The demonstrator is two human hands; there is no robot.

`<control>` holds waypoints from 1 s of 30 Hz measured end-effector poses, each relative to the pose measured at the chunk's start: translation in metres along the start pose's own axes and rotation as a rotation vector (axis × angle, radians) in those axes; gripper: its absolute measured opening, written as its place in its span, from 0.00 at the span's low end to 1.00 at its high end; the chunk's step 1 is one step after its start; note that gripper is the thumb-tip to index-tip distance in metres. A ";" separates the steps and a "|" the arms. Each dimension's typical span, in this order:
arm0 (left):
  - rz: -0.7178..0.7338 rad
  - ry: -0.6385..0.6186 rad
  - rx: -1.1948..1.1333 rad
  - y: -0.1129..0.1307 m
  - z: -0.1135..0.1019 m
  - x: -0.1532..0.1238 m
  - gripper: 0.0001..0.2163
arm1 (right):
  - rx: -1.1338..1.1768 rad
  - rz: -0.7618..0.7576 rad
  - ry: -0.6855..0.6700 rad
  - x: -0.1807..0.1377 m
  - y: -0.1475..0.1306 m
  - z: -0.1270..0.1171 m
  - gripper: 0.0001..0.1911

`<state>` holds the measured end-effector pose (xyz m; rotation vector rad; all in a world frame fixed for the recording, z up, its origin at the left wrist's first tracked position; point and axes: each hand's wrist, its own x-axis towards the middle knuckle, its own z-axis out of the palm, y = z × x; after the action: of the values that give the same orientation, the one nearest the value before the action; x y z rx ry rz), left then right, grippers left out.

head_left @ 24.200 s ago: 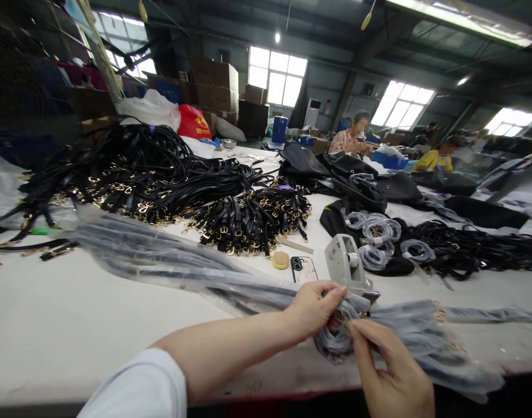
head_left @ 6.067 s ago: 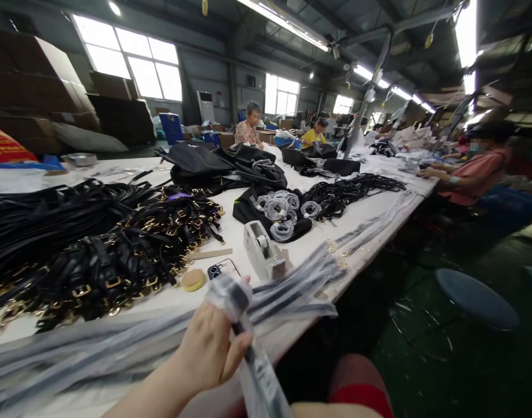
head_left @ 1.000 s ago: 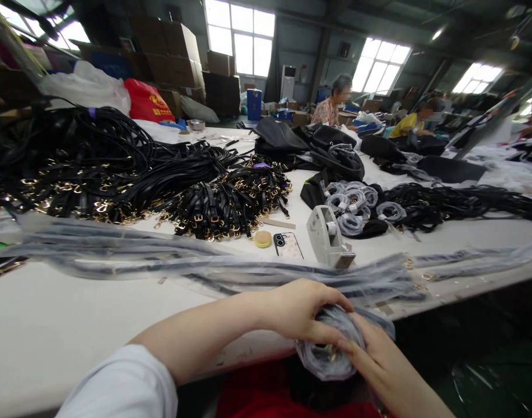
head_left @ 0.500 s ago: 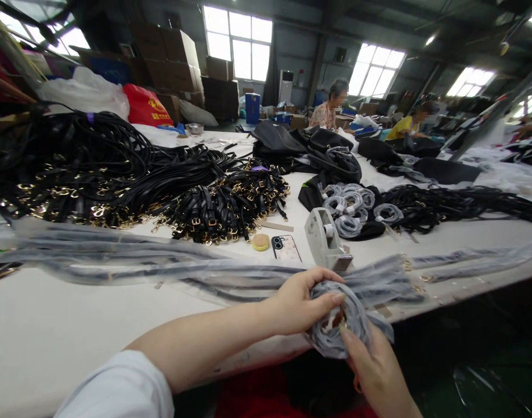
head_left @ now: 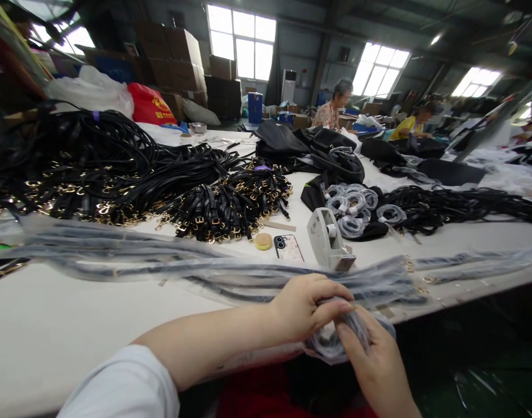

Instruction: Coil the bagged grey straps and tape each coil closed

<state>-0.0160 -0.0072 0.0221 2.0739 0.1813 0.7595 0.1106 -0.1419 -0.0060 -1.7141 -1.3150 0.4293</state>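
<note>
The wrapped coil is at the near edge of the table, held between both hands and partly hidden by them. The left hand grips it from 10 o'clock, fingers bent close over its upper rim. The right hand grips it from 4 o'clock, thumb against the front; its other fingers are mostly out of sight.

Reckoned from this coil, the wrapped straps stretch across the table from 10 to 2 o'clock. Just beyond them stands a tape dispenser at 12, with a phone and a yellow disc near each other at 11. Farther out, more coils lie bunched at 12, and black straps are heaped at 10.
</note>
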 end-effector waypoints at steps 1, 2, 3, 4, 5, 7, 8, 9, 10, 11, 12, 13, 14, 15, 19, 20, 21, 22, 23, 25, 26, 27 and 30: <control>0.009 0.030 0.014 0.000 0.000 -0.001 0.14 | 0.013 -0.002 0.042 -0.001 0.000 0.001 0.12; 0.011 0.047 0.027 0.001 0.000 -0.001 0.15 | 0.032 0.006 0.074 -0.001 0.000 0.003 0.12; 0.008 0.049 0.037 0.001 0.000 -0.001 0.15 | 0.058 0.025 0.094 -0.001 -0.001 0.005 0.13; 0.003 0.039 0.043 0.002 0.001 -0.001 0.15 | 0.090 0.047 0.091 -0.001 -0.001 0.007 0.13; -0.002 0.024 0.044 0.002 0.001 -0.001 0.15 | 0.127 0.075 0.073 -0.001 -0.001 0.008 0.13; -0.009 -0.004 0.037 0.003 0.002 -0.001 0.16 | 0.205 0.144 0.032 -0.001 0.000 0.010 0.14; -0.006 -0.018 0.030 0.003 0.002 -0.001 0.16 | 0.237 0.179 0.011 -0.001 0.001 0.011 0.15; 0.003 -0.034 0.027 0.003 0.002 -0.001 0.16 | 0.261 0.214 -0.006 -0.001 0.000 0.010 0.15; 0.016 -0.051 0.030 0.004 0.002 -0.001 0.16 | 0.275 0.250 -0.020 -0.001 -0.001 0.009 0.16; 0.033 -0.071 0.040 0.004 0.002 -0.001 0.16 | 0.285 0.287 -0.034 -0.001 -0.003 0.008 0.16; 0.054 -0.092 0.054 0.005 0.002 -0.001 0.16 | 0.297 0.316 -0.052 0.000 -0.007 0.006 0.16; 0.074 -0.111 0.066 0.005 0.002 -0.001 0.17 | 0.315 0.336 -0.080 0.000 -0.012 0.004 0.17; 0.090 -0.127 0.073 0.005 0.002 -0.002 0.17 | 0.340 0.344 -0.115 0.001 -0.017 0.002 0.17; 0.103 -0.142 0.072 0.006 0.002 -0.002 0.18 | 0.369 0.343 -0.159 0.002 -0.022 0.000 0.17; 0.135 -0.189 0.067 0.007 0.002 -0.003 0.19 | 0.414 0.315 -0.297 0.005 -0.034 -0.002 0.15; 0.143 -0.190 0.076 0.007 0.001 -0.003 0.20 | 0.398 0.302 -0.293 0.005 -0.033 -0.002 0.16; 0.146 -0.188 0.090 0.008 -0.001 -0.002 0.20 | 0.381 0.275 -0.278 0.004 -0.030 -0.002 0.17; 0.145 -0.180 0.104 0.009 -0.003 -0.002 0.19 | 0.373 0.232 -0.260 0.003 -0.025 -0.003 0.18; 0.140 -0.170 0.117 0.010 -0.005 -0.001 0.19 | 0.378 0.181 -0.245 0.001 -0.020 -0.006 0.21; 0.133 -0.142 0.133 0.012 -0.011 0.001 0.18 | 0.406 0.103 -0.230 0.002 -0.004 -0.014 0.25; 0.137 -0.125 0.134 0.014 -0.014 0.001 0.17 | 0.404 0.092 -0.200 0.005 0.006 -0.021 0.25; 0.146 -0.107 0.131 0.015 -0.017 0.002 0.15 | 0.379 0.102 -0.143 0.009 0.016 -0.028 0.23; 0.172 -0.052 0.111 0.019 -0.023 0.003 0.13 | 0.090 0.189 0.098 0.037 0.051 -0.051 0.22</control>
<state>-0.0303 -0.0010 0.0479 2.2333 0.0161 0.8141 0.1909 -0.1325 -0.0114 -1.7682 -1.0527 0.4984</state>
